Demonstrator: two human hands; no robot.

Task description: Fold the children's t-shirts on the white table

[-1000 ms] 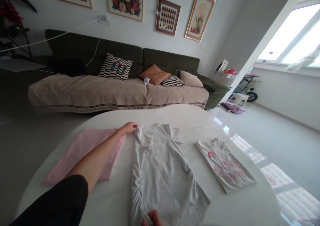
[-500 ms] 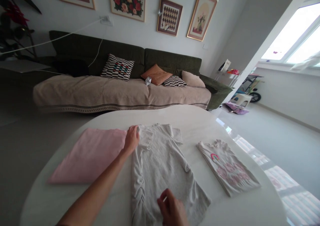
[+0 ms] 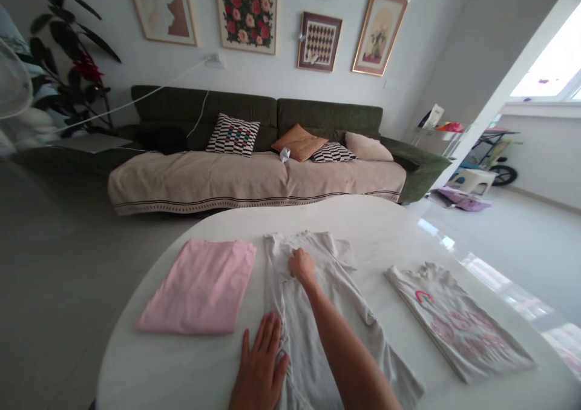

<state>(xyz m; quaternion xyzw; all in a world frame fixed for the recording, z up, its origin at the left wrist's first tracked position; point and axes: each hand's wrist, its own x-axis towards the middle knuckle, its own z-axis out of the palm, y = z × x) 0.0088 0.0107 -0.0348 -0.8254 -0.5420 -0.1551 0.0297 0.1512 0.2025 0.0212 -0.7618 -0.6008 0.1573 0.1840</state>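
A light grey short-sleeved shirt lies spread on the white table, its left side turned inward and rumpled into creases. My right hand reaches across it with fingers curled closed on the folded-in left sleeve near the shoulder; the fingertips are partly hidden. Flat against the shirt's left edge, lower down, my left hand rests with fingers stretched out, touching cloth and tabletop. To the left is a folded pink garment. On the right lies a folded pale shirt with a rainbow and pink print.
The rounded white table stands before a dark green sofa with a beige cover and several cushions. A white cord runs across at the left. At the right are a white stool and a purple item on the floor.
My left hand has left the sleeve and come down flat by the shirt's lower left edge. My right hand has moved up from the lower shirt to the sleeve. The view has shifted left.
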